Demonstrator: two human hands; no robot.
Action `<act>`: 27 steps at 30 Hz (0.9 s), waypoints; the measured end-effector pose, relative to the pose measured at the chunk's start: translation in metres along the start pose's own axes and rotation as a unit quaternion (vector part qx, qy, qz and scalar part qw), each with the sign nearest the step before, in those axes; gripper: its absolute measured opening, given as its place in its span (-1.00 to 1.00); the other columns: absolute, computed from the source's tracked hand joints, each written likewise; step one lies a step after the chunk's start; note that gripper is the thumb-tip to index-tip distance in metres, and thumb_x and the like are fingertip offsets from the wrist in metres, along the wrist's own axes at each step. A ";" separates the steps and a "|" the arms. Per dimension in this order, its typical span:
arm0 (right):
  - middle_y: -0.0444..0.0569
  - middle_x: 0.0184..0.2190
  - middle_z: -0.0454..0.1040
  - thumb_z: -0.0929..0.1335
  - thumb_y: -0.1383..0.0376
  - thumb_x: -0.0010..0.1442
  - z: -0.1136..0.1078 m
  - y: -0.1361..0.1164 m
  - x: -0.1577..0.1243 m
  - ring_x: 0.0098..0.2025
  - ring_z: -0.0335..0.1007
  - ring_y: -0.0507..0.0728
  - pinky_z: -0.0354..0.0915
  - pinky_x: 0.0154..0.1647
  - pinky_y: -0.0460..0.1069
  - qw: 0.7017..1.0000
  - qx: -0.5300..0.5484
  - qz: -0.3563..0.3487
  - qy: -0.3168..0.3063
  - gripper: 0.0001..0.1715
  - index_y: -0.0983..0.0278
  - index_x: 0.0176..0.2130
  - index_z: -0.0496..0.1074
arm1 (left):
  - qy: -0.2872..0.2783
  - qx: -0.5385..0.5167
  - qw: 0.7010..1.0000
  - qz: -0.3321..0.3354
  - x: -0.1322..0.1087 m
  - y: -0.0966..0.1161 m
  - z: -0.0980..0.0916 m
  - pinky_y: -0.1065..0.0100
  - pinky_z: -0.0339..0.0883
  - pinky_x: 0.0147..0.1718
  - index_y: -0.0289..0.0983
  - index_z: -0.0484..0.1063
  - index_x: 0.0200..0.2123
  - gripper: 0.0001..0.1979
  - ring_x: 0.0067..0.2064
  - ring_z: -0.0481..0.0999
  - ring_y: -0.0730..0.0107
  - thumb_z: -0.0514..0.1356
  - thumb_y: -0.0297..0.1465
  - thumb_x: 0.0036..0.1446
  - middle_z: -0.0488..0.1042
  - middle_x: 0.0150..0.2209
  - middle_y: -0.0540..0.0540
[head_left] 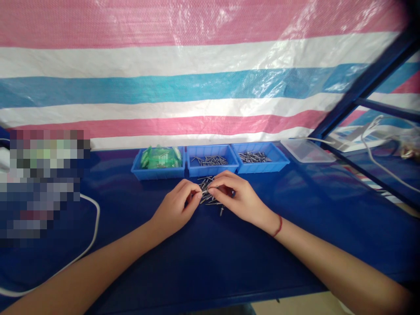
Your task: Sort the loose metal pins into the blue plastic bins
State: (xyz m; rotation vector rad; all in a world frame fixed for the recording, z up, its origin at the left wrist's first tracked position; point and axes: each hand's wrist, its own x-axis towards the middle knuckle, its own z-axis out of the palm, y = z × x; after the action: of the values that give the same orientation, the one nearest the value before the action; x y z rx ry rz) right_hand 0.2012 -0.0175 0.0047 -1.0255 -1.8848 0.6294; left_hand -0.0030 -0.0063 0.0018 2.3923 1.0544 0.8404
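A loose pile of thin, nail-like metal fasteners lies on the blue table, with one stray fastener just in front of it. My left hand is at the pile's left edge, thumb and forefinger pinched together. From the right, my right hand reaches over the pile, its thumb and fingertips also closed in a pinch. The two pinches almost meet, and a slim pale fastener seems to span them, mostly hidden by the fingers. Part of the pile is covered by my right hand.
Behind my hands stand three blue bins: the left bin holds green plastic packets, while the middle bin and right bin hold metal fasteners. A clear plastic lid lies at right. A white cable curves at left near a blurred-out area.
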 end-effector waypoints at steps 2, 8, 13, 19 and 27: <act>-0.05 -0.34 0.40 0.34 0.25 0.22 0.001 -0.002 -0.001 -0.48 0.23 -0.01 0.22 -0.49 -0.07 1.000 0.028 0.013 0.000 -0.88 0.25 -0.31 0.46 | -0.034 -0.005 0.999 0.022 0.000 0.000 0.000 0.40 0.24 -0.30 -0.25 0.31 -0.26 -0.88 -0.33 0.36 0.45 0.02 -0.38 0.29 0.34 -0.33 -0.02; -0.05 -0.35 0.40 0.34 0.26 0.22 0.004 -0.009 -0.003 -0.44 0.25 0.00 0.22 -0.45 -0.07 0.998 0.048 -0.017 -0.025 -0.89 0.25 -0.31 0.45 | -0.073 -0.018 0.995 0.063 0.002 0.001 -0.001 0.34 0.30 -0.19 -0.27 0.38 -0.19 -0.84 -0.17 0.42 0.35 0.03 -0.37 0.29 0.41 -0.21 -0.11; -0.06 -0.37 0.39 0.34 0.23 0.21 0.004 -0.012 -0.004 -0.47 0.21 -0.01 0.22 -0.48 -0.07 0.999 0.046 -0.018 -0.012 -0.87 0.24 -0.30 0.43 | -0.052 -0.032 0.996 0.064 0.003 0.002 -0.002 0.34 0.32 -0.16 -0.26 0.41 -0.23 -0.82 -0.17 0.44 0.36 0.03 -0.37 0.30 0.43 -0.22 -0.10; -0.09 -0.44 0.37 0.33 0.24 0.22 0.005 -0.015 -0.004 -0.47 0.20 0.00 0.20 -0.47 -0.07 0.999 0.041 -0.020 -0.002 -0.86 0.24 -0.36 0.42 | -0.043 -0.041 0.997 0.054 0.003 0.000 -0.001 0.38 0.33 -0.21 -0.26 0.43 -0.27 -0.86 -0.22 0.44 0.39 0.10 -0.36 0.25 0.42 -0.26 -0.08; -0.06 -0.37 0.40 0.33 0.31 0.21 0.004 -0.015 -0.004 -0.47 0.24 -0.01 0.22 -0.48 -0.08 0.999 0.046 -0.012 0.002 -0.90 0.24 -0.30 0.46 | -0.003 -0.056 0.998 0.026 0.002 -0.003 0.001 0.41 0.31 -0.29 -0.26 0.42 -0.31 -0.88 -0.30 0.42 0.47 0.14 -0.35 0.22 0.40 -0.30 -0.04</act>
State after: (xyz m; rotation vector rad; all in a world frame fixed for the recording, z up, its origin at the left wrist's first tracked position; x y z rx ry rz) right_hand 0.1926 -0.0288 0.0120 -0.9426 -1.8441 0.6923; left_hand -0.0035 -0.0029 0.0001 2.3352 0.9224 0.8862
